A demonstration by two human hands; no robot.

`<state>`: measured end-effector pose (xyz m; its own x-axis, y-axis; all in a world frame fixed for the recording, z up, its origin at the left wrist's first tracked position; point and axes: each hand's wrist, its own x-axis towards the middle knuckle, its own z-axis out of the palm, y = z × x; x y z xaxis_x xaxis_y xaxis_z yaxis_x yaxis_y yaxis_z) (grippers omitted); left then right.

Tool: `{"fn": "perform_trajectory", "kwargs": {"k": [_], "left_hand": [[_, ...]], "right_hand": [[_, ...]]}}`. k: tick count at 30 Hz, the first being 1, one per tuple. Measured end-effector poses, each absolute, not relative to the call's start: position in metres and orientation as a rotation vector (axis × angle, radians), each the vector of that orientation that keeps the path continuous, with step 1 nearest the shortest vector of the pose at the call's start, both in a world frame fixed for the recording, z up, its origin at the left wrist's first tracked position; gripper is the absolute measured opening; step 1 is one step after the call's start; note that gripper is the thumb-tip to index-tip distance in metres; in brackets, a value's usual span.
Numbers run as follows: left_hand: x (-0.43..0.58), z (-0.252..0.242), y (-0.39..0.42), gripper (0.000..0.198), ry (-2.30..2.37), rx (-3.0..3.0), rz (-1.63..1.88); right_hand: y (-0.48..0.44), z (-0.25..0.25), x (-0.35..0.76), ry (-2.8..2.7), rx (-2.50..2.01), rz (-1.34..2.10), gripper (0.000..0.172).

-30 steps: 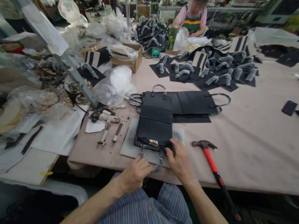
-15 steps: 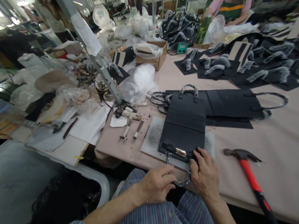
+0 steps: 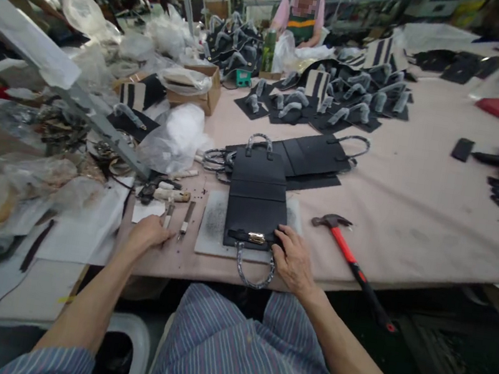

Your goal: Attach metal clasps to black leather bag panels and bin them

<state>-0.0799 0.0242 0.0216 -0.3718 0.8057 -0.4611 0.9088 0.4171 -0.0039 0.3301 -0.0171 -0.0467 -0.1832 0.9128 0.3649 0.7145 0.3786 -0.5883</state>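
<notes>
A black bag panel (image 3: pixel 257 198) lies flat on a pale slab (image 3: pixel 212 225), its looped handles wrapped in clear plastic. Across its near end runs a short black strap with a gold metal clasp (image 3: pixel 256 237). My right hand (image 3: pixel 295 260) grips the panel's right edge by the strap end, thumb below and fingers above. Out to the left, my left hand (image 3: pixel 150 234) is at a metal hand tool (image 3: pixel 169 215) and covers its lower end; its grip is partly hidden. Beside it lies a second slim metal tool (image 3: pixel 187 220). A claw hammer (image 3: pixel 344 246) with a red and black handle rests to the right.
More black panels (image 3: pixel 311 157) lie behind the slab. Farther back are many black pieces with wrapped handles (image 3: pixel 290 108), a cardboard box (image 3: pixel 206 98) and plastic bags (image 3: pixel 176 137). A grey metal post (image 3: pixel 94 118) slants up at left. A person (image 3: pixel 304 22) works across the table.
My left hand has left the near handle and moved left to the metal tools. My right hand stays at the panel's edge. The view has turned rightward.
</notes>
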Motion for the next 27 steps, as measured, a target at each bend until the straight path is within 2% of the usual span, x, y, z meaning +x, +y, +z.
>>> {"fn": "perform_trajectory", "kwargs": {"k": [5,8,12,15,18,23,27], "left_hand": [[-0.093,0.007,0.038,0.023,2.244,1.295,-0.276],[-0.097,0.012,0.032,0.029,2.148,1.042,0.061],[-0.077,0.035,0.019,0.036,1.798,0.87,0.612],[-0.031,0.048,0.014,0.047,1.599,0.886,0.907],[0.037,0.045,0.018,0.049,1.362,0.905,1.115],[0.138,0.019,0.034,0.05,1.134,0.948,1.136],[0.171,0.005,0.04,0.032,1.202,1.182,0.954]], "right_hand": [[-0.015,-0.044,0.348,-1.928,-1.394,0.477,0.045],[-0.014,-0.045,0.356,-1.906,-1.465,0.446,0.042],[-0.015,-0.051,0.361,-1.884,-1.441,0.478,0.044],[-0.016,-0.057,0.363,-1.839,-1.402,0.508,0.046],[-0.015,-0.061,0.367,-1.812,-1.36,0.531,0.048],[-0.016,-0.065,0.371,-1.825,-1.331,0.514,0.049],[-0.017,-0.065,0.371,-1.815,-1.312,0.517,0.049]]}}
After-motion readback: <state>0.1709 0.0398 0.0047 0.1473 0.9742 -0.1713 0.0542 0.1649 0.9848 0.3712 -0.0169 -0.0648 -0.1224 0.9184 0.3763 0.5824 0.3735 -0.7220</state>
